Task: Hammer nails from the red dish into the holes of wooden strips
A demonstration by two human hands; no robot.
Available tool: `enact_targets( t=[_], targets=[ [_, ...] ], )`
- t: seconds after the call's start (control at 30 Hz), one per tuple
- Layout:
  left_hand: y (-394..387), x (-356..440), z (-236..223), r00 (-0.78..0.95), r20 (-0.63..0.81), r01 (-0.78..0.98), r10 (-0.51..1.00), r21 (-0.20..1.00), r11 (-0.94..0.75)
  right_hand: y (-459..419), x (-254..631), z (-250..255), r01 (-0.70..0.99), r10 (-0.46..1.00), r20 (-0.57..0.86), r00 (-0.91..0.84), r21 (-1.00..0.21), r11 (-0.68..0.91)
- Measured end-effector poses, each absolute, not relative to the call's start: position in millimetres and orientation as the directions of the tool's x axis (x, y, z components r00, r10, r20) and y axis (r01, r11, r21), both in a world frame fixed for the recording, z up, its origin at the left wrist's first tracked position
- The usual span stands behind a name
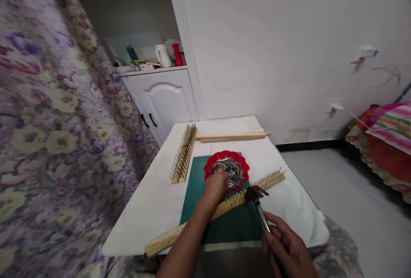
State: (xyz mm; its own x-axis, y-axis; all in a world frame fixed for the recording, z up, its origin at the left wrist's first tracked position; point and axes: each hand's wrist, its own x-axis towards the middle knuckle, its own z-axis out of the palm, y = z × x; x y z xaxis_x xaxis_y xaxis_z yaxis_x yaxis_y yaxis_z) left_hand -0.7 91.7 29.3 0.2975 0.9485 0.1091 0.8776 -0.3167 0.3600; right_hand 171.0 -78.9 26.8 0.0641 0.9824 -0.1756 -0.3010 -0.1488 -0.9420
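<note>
- Nails [236,171] heaped in red bowl [245,167], centre of the frame; fingers of the left hand [218,182] reach into the heap, tips hidden, so cannot tell whether any nail is gripped
- Wooden strip [233,201] lies below the left fingers, just beside the bowl, long axis rising from lower left to right of centre; left forearm [195,222] crosses over it; left hand nearer the bowl
- Right hand [285,243], lower right, fingers closed round hammer [263,219]; hammer head overlaps the strip, contact unclear
- Surface [154,203] pale, carrying green mat [233,231], nail-studded board [185,153] to the left, plain wood lengths [233,138] at the far edge
- Floral curtain [64,132] at left, white cabinet [167,102] upper left
</note>
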Motion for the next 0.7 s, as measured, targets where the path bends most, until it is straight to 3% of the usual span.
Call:
enact_targets(
  t=[0.7],
  targets=[
    [67,-19,17,0.231,0.385,0.727,0.894,0.543,-0.421,-74,155,31,-0.277,0.993,-0.082,0.088,-0.959,-0.054]
  ],
)
